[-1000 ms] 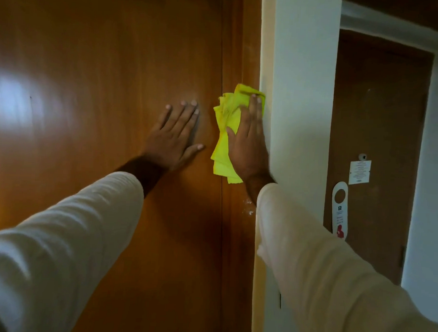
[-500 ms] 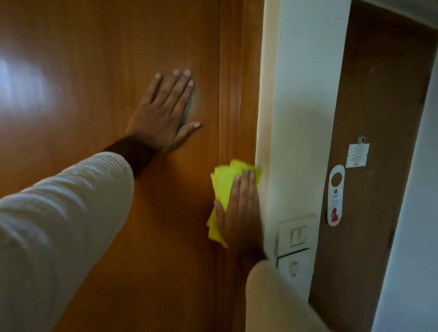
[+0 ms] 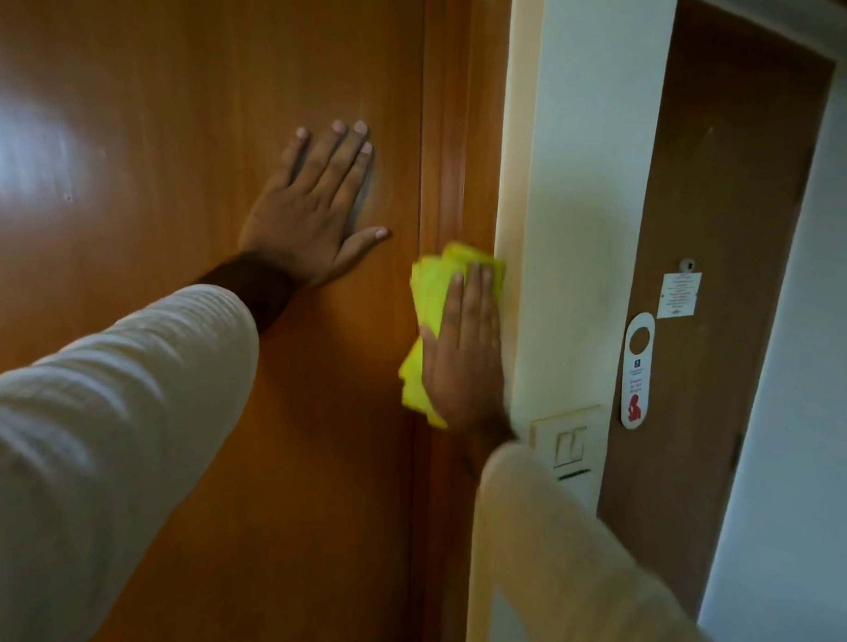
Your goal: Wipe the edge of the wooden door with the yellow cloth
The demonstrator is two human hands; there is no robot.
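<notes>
A glossy wooden door [image 3: 169,120] fills the left half of the view. Its right edge strip [image 3: 447,129] runs vertically beside a cream wall corner. My left hand [image 3: 315,211] lies flat on the door face with its fingers spread and holds nothing. My right hand [image 3: 466,356] presses a folded yellow cloth [image 3: 430,292] flat against the edge strip, at about the height of my left wrist. The cloth shows above and to the left of the hand; the rest is hidden under the palm.
A cream wall [image 3: 585,182] stands right of the edge, with a light switch plate [image 3: 568,443] just below my right hand. Further right a second brown door [image 3: 715,163] carries a white door hanger [image 3: 637,371] and a small paper notice [image 3: 679,295].
My right hand swept the cloth down the edge from beside my left hand's fingertips, and now sits slightly higher again. The left hand stayed flat on the door. The camera tilted downward.
</notes>
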